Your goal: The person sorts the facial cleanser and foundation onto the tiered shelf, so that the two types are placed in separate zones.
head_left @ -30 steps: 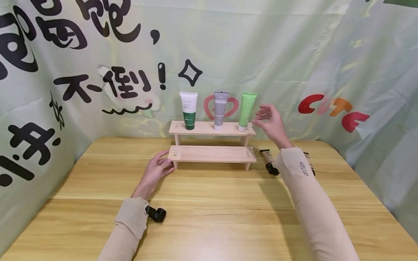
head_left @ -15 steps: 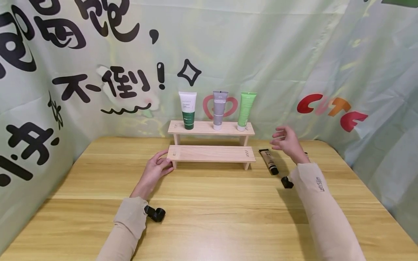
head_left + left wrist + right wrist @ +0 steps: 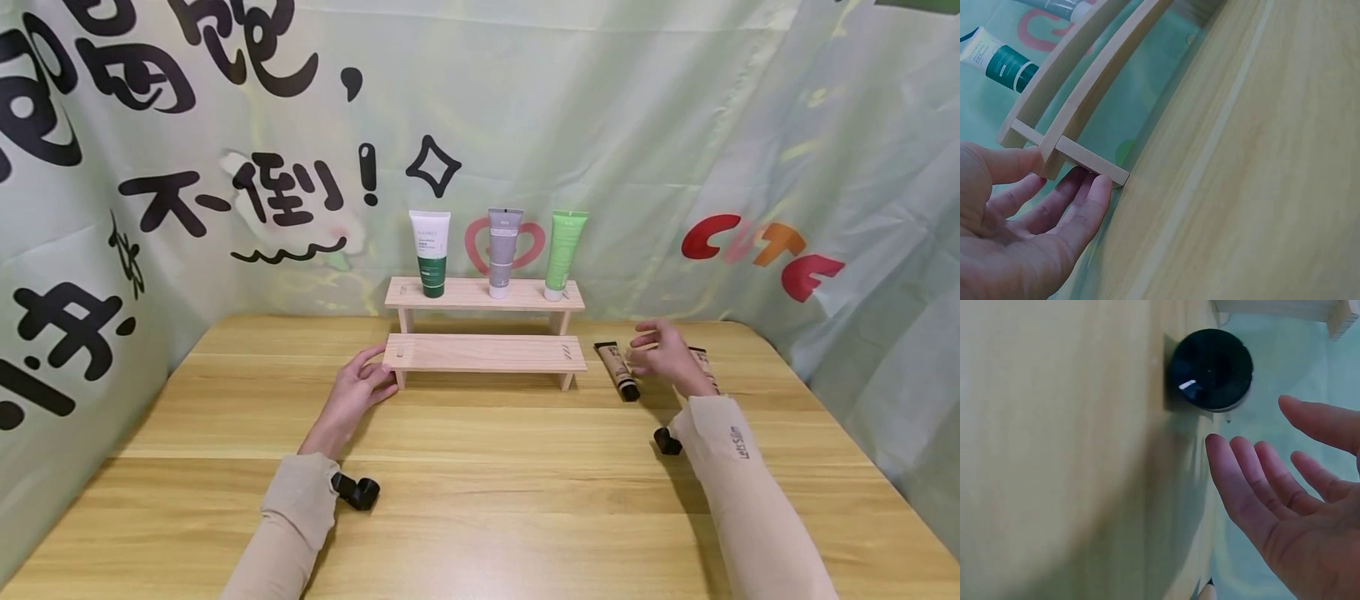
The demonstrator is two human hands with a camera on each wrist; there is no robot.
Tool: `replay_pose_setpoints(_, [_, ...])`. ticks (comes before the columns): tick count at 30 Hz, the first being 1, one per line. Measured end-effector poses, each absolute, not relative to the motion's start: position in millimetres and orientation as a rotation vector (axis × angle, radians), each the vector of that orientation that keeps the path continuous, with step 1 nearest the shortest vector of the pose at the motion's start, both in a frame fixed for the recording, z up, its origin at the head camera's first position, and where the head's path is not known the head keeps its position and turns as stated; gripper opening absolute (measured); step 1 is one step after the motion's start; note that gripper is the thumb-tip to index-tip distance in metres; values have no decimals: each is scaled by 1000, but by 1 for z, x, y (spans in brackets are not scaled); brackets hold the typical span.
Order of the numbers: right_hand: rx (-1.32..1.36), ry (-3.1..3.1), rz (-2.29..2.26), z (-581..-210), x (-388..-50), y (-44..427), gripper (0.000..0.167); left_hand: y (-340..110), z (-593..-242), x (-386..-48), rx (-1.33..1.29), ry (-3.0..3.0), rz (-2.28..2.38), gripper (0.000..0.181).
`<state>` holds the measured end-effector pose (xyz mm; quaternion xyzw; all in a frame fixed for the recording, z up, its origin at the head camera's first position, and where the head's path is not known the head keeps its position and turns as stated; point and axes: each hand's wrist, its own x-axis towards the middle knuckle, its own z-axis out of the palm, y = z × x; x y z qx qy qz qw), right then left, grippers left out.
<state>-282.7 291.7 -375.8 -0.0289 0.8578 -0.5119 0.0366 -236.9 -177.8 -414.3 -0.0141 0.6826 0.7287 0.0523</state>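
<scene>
A two-step wooden display stand [image 3: 486, 353] stands on the table. On its upper step three squeeze tubes stand upright on their caps: a white and green tube [image 3: 431, 254], a grey tube [image 3: 504, 252] and a light green tube [image 3: 566, 254]. My left hand [image 3: 356, 387] grips the stand's left end; in the left wrist view its thumb meets the board's end and its fingers reach the leg. My right hand [image 3: 667, 358] hovers beside a tan tube [image 3: 617, 371] with a black cap [image 3: 1211, 370], fingers spread and holding nothing. Partly behind it lies a second tan tube [image 3: 703, 367].
A printed cloth backdrop [image 3: 630, 125] hangs behind the wooden table [image 3: 480, 500] and along both sides. Small black wrist cameras sit at the left cuff [image 3: 357, 492] and right cuff [image 3: 667, 442].
From beside the light green tube, my right hand has moved right and down to the tan tubes on the table. My left hand stays on the stand.
</scene>
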Motion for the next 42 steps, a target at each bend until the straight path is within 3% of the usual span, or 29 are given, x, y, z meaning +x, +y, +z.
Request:
replay_pose_setpoints(24, [-88, 2614, -1204, -379, -286, 276, 62, -178, -414, -238, -62, 2057, 2220, 51])
replay_pose_setpoints(42, [-27, 2586, -1470, -357, -277, 267, 63, -178, -415, -238, -57, 2055, 2224, 50])
